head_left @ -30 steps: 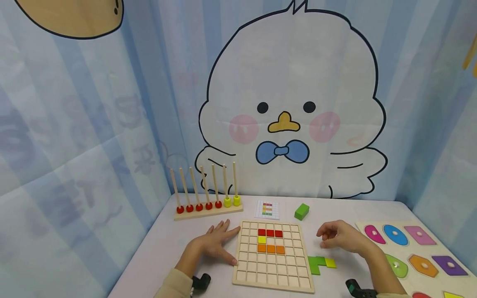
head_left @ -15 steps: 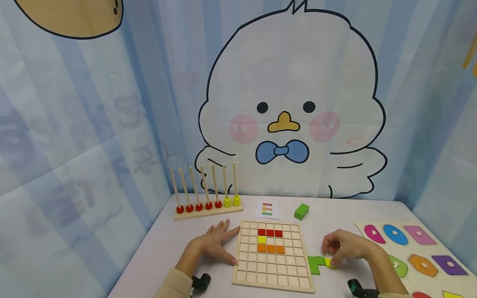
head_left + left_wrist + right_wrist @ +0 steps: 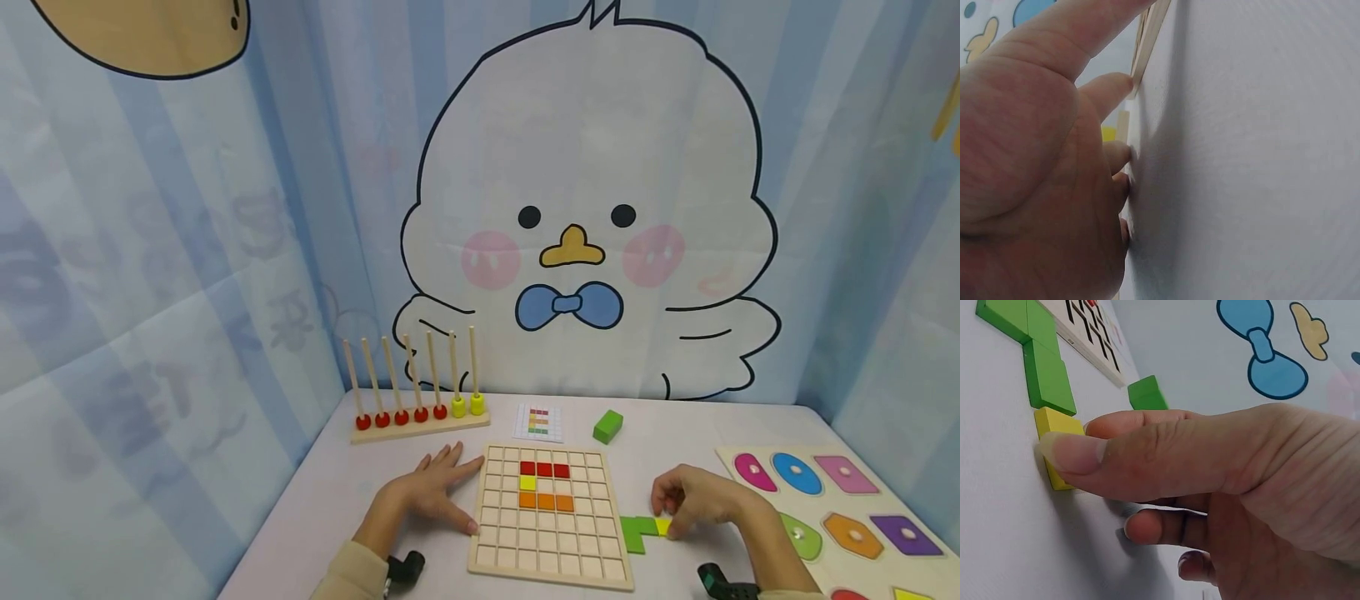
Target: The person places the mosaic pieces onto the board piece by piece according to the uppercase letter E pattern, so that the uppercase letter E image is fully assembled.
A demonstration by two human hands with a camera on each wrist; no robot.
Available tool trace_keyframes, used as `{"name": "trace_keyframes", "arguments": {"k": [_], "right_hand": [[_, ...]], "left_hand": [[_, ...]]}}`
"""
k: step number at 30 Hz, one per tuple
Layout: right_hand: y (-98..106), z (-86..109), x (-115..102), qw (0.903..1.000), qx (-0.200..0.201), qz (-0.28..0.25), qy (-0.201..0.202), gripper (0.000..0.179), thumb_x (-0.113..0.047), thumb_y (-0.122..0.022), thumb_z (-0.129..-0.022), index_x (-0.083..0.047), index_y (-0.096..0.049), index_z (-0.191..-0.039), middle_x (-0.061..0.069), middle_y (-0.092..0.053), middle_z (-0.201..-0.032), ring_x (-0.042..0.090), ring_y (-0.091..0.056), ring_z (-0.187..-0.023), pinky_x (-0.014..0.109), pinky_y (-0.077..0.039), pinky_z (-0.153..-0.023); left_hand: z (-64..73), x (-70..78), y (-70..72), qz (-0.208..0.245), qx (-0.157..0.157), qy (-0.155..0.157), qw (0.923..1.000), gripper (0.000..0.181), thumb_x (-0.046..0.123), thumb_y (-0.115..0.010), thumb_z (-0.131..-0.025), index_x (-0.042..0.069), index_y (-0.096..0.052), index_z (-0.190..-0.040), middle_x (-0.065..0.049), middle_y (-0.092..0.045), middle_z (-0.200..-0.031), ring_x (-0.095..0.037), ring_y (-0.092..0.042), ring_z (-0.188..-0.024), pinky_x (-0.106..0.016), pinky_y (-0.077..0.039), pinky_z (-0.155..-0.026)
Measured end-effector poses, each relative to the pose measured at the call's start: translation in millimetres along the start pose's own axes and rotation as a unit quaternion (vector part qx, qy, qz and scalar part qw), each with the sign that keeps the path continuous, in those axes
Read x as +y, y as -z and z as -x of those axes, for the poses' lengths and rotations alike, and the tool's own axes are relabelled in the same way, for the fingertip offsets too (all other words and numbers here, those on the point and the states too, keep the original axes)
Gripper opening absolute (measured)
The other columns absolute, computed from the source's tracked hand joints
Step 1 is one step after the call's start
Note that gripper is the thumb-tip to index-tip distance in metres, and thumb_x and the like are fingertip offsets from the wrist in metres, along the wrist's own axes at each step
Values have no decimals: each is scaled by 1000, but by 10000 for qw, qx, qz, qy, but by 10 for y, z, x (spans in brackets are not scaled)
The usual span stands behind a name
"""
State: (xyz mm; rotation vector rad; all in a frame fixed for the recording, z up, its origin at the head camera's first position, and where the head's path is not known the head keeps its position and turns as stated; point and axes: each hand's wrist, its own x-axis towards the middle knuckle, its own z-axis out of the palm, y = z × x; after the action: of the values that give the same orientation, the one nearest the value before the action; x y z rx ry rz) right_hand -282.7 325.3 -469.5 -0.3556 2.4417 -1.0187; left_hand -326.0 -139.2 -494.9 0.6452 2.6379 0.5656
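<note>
My left hand [image 3: 435,493] lies with spread fingers at the left side of a wooden grid board [image 3: 551,550], index finger and thumb at its edge. In the left wrist view its fingertips [image 3: 1124,84] meet the table and the board's side. On the grid sit red, yellow and orange square tiles. To the right of the board, my right hand [image 3: 697,504] pinches a yellow square tile [image 3: 1057,422] between thumb and index finger, low over the table. The thumb covers part of the tile. Green tiles [image 3: 1047,381] lie right beside it, against the board's edge.
Behind the board lie a small pattern card [image 3: 537,423] and a green block [image 3: 607,426]. A peg rack [image 3: 420,429] with red and yellow beads stands at the back left. At the right is a shape puzzle board [image 3: 813,508]. Patterned curtains enclose the table.
My right hand has come down and toward me onto the yellow tile, and thumb and index finger have closed on it. The left hand has stayed in place.
</note>
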Motion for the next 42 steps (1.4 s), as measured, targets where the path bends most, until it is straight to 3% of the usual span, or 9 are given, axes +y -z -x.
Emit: {"name": "trace_keyframes", "arguments": {"k": [12,24,30,34,38,42], "right_hand": [[-12,-23,-3,9994,272,129,-144,28,1,-89,-72,-5,-71,-92,6,-59,-80,22,-55,-81,32,-46,-72],[-9,-30,-21,9988,396,275,124,29,0,-89,-75,-5,-66,-92,6,-59,-82,22,-55,-82,28,-48,-68],[-19,-42,-48,9983,409,171,372,23,2,-82,-79,-3,-63,-91,5,-57,-80,20,-55,-78,26,-45,-64],[-37,-49,-60,9981,438,64,433,18,1,-78,-83,-1,-63,-93,4,-56,-79,19,-55,-75,26,-48,-61],[-52,-68,-75,9965,714,109,420,12,-2,-76,-87,-4,-68,-95,5,-59,-83,20,-57,-75,27,-53,-62],[-42,-81,-90,9924,1019,121,683,10,-5,-76,-90,-4,-71,-98,6,-62,-87,21,-61,-76,28,-57,-64]], "left_hand": [[6,5,1,61,-13,2,10000,109,63,-88,-72,37,-34,-163,-15,-9,-176,-36,-4,-163,-61,-3,-130],[13,19,4,40,-36,-6,10000,108,63,-87,-73,36,-34,-163,-15,-10,-176,-37,-5,-163,-61,-4,-130],[6,17,0,18,-34,5,10000,108,63,-87,-73,36,-34,-163,-15,-10,-176,-36,-5,-163,-60,-4,-131],[9,23,6,50,-23,-16,10000,108,63,-87,-73,35,-34,-163,-15,-10,-176,-37,-5,-163,-60,-3,-131],[12,29,11,16,-23,-7,10000,108,62,-88,-73,35,-35,-163,-16,-10,-176,-37,-5,-163,-61,-4,-130],[17,34,11,44,-32,11,10000,108,63,-87,-73,35,-35,-163,-15,-10,-176,-37,-5,-163,-61,-4,-131]]}}
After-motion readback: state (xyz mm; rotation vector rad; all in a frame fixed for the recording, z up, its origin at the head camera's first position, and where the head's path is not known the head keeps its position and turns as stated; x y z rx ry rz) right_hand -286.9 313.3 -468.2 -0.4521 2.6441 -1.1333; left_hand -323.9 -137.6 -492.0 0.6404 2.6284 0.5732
